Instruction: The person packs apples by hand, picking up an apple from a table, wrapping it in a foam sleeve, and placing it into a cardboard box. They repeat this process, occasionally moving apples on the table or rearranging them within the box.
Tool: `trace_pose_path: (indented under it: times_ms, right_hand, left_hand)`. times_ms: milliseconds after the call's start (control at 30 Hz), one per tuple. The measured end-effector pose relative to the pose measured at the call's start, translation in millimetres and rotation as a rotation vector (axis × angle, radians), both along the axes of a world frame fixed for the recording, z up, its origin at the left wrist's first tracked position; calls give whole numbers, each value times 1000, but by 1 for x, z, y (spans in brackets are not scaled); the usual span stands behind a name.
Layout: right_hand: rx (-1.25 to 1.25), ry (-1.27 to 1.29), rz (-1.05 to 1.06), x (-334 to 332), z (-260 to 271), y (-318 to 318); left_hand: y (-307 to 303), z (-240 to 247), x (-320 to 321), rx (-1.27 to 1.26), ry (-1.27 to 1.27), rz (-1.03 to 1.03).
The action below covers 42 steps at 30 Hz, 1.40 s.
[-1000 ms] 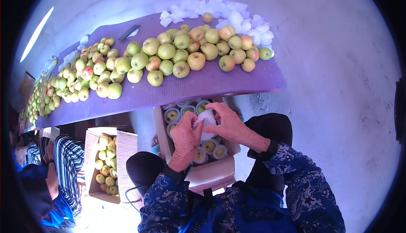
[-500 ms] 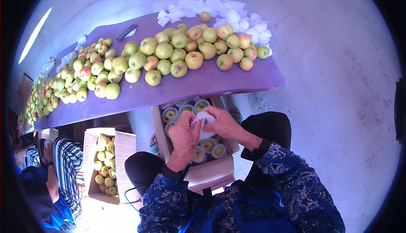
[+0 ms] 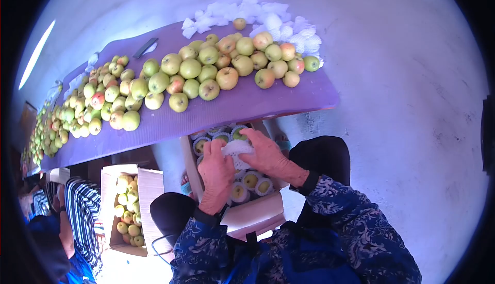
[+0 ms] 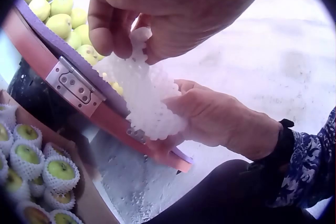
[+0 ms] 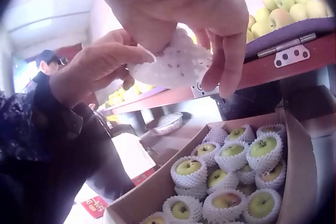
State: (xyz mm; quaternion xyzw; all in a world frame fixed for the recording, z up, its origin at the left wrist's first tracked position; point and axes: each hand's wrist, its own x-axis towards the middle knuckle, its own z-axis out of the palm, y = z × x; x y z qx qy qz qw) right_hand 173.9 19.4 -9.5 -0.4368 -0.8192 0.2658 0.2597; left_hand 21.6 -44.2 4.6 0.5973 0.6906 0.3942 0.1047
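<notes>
A white foam net sleeve [image 3: 238, 150] is stretched between the two hands, above an open cardboard box [image 3: 256, 215]. My left hand [image 3: 215, 174] pinches its edge between thumb and fingers; the left wrist view shows a puckered tip of the foam net [image 4: 140, 40] in that grip. On the other side my right hand [image 3: 270, 157] holds the sleeve, thumb on the near face and fingers along the far edge. No fruit shows inside the foam. Below, the box holds several green apples [image 5: 231, 150], each in its own white foam net.
A purple-covered table [image 3: 304, 96] stands ahead, heaped with loose apples [image 3: 191, 68]. Foam nets [image 3: 247, 8] lie piled at its back. To the left, another box [image 3: 149, 209] contains bare apples. A seated person in striped clothing [image 3: 82, 206] is at far left.
The hands have moved slightly left and apart, with the foam sleeve spread wider between them. The right fingers have opened out from their closer curl. The head view has shifted a little.
</notes>
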Motion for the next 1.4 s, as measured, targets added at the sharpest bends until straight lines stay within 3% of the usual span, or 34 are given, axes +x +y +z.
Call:
trace_pose_path:
  times_ms: [233,333,533,833,1033,1133,1200,1267,1333,1400]
  right_hand:
    - [-58,-8,5,-7,-4,3]
    - [-43,-42,11,-10,-8,4]
    - [-62,-53,-15,-12,-5,6]
    - [19,-23,58,1,14,0]
    - [-103,-118,34,7,3,7]
    - [-204,-103,100,10,5,14]
    - [-188,-36,217,16,9,22]
    - [-203,132,79,23,25,45]
    - [-16,176,-161,30,36,72]
    - [282,56,-207,42,18,118]
  left_hand:
    - [-1,-7,6,28,89,-43]
    - [-3,-3,11,-83,136,-41]
    - [0,-11,11,130,20,-40]
    - [4,-5,0,-161,156,-27]
    - [4,-9,15,157,372,-129]
    - [4,-14,8,76,281,-227]
    - [4,-10,3,-2,189,-167]
    - [4,-7,-4,-27,138,-107]
    - [4,-6,-12,-1,132,-51]
    - [5,-5,-17,4,84,-31]
